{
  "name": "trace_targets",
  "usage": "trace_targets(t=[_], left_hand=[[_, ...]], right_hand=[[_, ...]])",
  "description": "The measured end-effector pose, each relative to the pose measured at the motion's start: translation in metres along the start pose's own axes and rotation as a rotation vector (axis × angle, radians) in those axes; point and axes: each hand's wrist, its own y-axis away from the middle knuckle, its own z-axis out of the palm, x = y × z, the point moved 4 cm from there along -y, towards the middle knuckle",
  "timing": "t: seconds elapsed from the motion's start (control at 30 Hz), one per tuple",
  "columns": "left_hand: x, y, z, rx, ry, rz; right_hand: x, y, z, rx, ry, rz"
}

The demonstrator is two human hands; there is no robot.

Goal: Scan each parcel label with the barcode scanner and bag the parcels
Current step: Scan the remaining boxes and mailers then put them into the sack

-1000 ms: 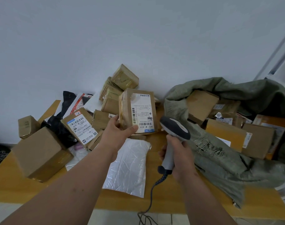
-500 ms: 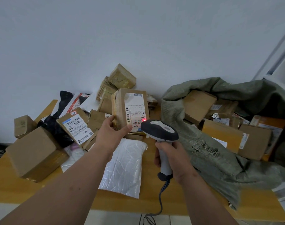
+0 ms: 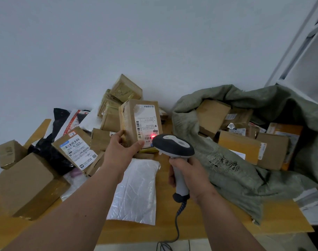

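- Wooden tabletop (image 3: 172,227) runs along a pale wall, with a white padded mailer (image 3: 136,191) lying near its front edge.
- Right hand (image 3: 189,176) has its fingers wrapped around the barcode scanner (image 3: 174,147), whose cord drops over the front edge.
- Left hand (image 3: 121,151) grips an upright parcel (image 3: 141,122) mid-tabletop; a red spot glows on its label (image 3: 145,122).
- Loose boxes crowd the back-left; a green sack (image 3: 245,171) of parcels fills the right end.
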Motion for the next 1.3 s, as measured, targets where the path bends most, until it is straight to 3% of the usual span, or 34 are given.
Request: trace_targets(t=[0.37, 0.63, 0.9, 1.03, 1.3], left_hand=[[0.008, -0.018, -0.002, -0.099, 0.020, 0.029], [0.039, -0.017, 0.027, -0.200, 0.000, 0.154], [0.095, -0.014, 0.104, -0.292, -0.042, 0.222], [0.116, -0.006, 0.167, -0.412, -0.070, 0.201], [0.143, 0.008, 0.278, -0.597, -0.305, 0.127]], right_hand=[[0.002, -0.007, 0.009, 0.233, -0.046, -0.040], [0.008, -0.013, -0.011, 0.468, -0.137, -0.132], [-0.034, -0.021, -0.072, 0.560, -0.380, -0.247], [-0.056, -0.022, -0.126, 0.580, -0.431, -0.262], [-0.068, -0.031, -0.236, 0.827, -0.439, -0.215]])
